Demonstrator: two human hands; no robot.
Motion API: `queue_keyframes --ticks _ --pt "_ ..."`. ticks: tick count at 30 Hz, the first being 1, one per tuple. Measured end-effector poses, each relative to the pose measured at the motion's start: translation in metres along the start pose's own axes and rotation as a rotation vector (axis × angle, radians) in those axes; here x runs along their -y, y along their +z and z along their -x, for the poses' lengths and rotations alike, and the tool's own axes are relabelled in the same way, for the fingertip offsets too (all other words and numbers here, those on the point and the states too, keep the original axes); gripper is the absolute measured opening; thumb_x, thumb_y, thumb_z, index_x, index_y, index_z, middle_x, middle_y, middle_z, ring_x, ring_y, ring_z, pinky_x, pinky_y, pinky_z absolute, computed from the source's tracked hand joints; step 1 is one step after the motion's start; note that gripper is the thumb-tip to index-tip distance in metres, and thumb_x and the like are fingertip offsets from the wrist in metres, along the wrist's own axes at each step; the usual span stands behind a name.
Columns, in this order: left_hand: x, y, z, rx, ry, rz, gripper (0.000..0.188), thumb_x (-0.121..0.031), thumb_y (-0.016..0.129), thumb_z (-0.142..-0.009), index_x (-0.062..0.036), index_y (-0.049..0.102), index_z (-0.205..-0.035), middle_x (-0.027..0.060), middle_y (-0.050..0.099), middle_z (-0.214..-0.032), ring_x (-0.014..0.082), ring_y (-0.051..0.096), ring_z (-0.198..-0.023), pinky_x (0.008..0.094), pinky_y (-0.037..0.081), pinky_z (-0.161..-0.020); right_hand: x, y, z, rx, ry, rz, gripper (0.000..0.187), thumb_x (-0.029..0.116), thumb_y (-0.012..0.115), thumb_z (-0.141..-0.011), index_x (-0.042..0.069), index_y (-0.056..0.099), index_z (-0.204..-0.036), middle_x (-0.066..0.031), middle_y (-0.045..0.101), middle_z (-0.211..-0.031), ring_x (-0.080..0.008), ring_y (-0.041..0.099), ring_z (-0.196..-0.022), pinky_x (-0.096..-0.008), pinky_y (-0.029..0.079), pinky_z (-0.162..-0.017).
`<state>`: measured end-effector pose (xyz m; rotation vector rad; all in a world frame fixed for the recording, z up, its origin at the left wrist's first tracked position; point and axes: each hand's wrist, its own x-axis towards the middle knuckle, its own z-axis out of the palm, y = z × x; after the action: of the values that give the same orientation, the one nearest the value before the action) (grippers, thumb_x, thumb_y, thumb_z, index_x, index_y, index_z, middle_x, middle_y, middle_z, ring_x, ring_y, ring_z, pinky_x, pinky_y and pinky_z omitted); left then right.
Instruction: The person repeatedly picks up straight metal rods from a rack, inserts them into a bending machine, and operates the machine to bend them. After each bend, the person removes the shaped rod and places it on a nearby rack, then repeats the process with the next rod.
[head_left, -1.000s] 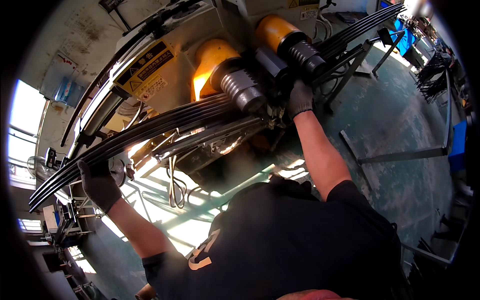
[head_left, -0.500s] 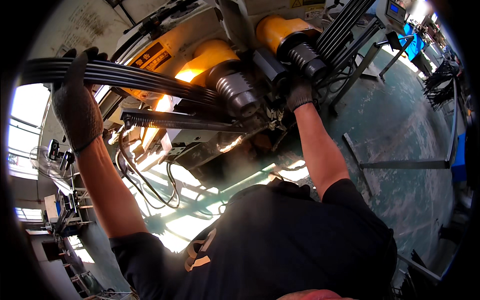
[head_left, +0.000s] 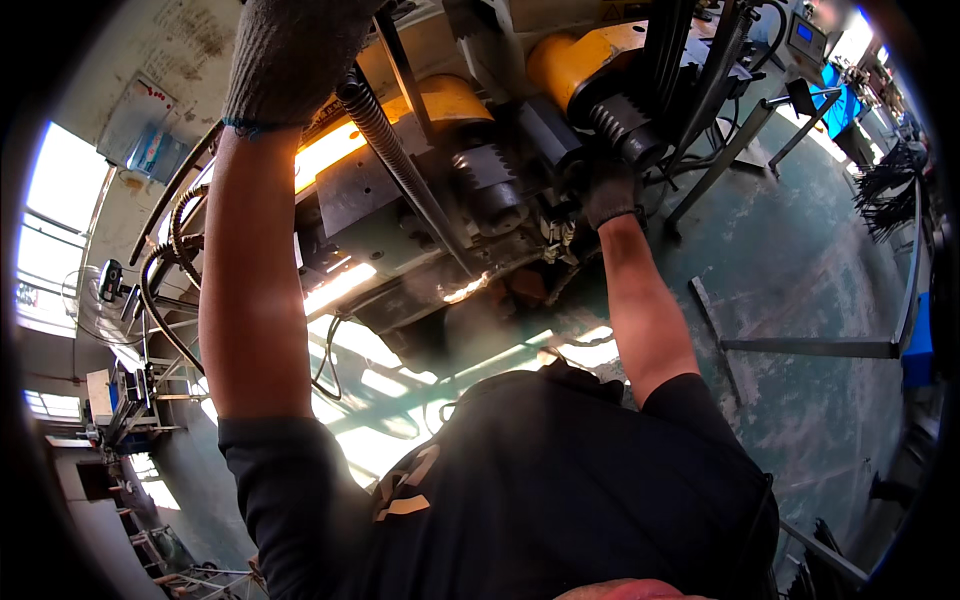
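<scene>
My left hand (head_left: 292,65), in a grey knit glove, is raised at the top edge, its fingers cut off or turned out of sight. Close beside it are the upper end of a coil spring on a rod (head_left: 385,135) and a narrow dark bar (head_left: 403,75). My right hand (head_left: 610,192), also gloved, reaches in under a dark faceted block (head_left: 548,130) on the machine; shadow hides its fingers. Notched metal cylinders, one on the left (head_left: 487,180) and one on the right (head_left: 625,130), flank that block below yellow housings (head_left: 560,65).
Dark long bars (head_left: 668,50) stand steeply at the machine's right. A grey metal frame (head_left: 730,150) and a control box with a small screen (head_left: 803,35) are beyond. Cables (head_left: 155,290) loop at the left. A low metal rail (head_left: 810,346) crosses the green floor.
My left hand has risen and moved right; the black bar bundle it held at the left no longer shows there. The spring rod has swung steeply upward. My right hand stays in nearly the same place.
</scene>
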<state>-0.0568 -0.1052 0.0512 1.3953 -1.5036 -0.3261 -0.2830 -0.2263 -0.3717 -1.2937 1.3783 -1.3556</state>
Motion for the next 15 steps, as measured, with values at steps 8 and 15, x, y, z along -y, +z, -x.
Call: queue_keyframes --ticks 8,15 --pt "0.023 -0.009 -0.004 0.084 0.174 0.084 0.025 -0.012 0.068 -0.091 0.0017 0.061 -0.111 0.007 0.063 -0.089 0.0183 0.061 -0.086 0.0345 0.048 -0.08 0.044 0.016 0.012 -0.265 0.199 -0.649 0.014 0.016 0.06 -0.098 0.005 0.067 -0.103 -0.0058 0.068 -0.085 -0.0189 0.067 -0.069 -0.0326 0.056 -0.061" --pt "0.023 -0.004 0.003 0.084 0.18 0.173 0.021 -0.01 0.066 -0.09 0.0007 0.061 -0.107 0.0068 0.059 -0.088 0.0196 0.059 -0.084 0.0355 0.048 -0.08 0.071 0.018 0.025 -0.243 0.298 -0.819 0.011 0.015 0.062 -0.098 0.005 0.067 -0.102 -0.0049 0.065 -0.078 -0.0185 0.064 -0.061 -0.0325 0.053 -0.053"
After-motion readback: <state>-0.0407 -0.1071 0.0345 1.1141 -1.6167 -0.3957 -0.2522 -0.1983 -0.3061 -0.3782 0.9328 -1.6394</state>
